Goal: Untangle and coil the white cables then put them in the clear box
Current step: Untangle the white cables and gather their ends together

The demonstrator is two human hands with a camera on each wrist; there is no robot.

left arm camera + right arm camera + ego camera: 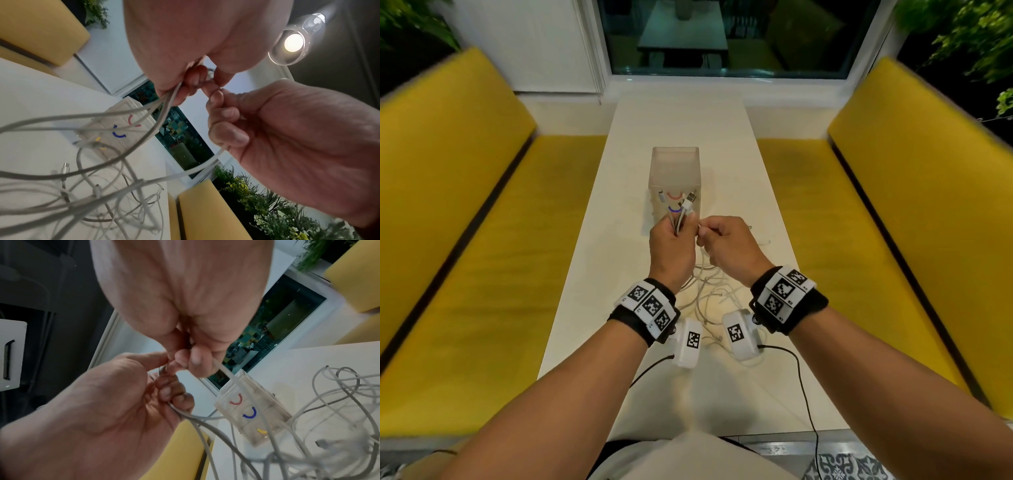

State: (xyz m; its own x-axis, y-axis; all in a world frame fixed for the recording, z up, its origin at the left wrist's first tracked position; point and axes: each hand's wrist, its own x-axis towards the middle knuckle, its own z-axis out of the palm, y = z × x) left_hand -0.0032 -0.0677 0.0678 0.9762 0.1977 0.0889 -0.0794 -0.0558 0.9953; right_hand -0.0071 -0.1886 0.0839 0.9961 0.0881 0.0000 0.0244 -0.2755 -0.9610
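White cables lie tangled on the counter. Your left hand grips several ends; your right hand pinches one strand. Draw it out slowly.

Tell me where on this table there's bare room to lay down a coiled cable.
Bare tabletop lies beyond the clear box toward the window, and along the table's left edge beside the box. It is crowded between the wrists, where the tangled white cables lie, and just right of the box.

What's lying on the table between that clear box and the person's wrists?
A loose tangle of white cables sprawls on the table there, below both hands, nearer than the clear box. The head view shows it best.
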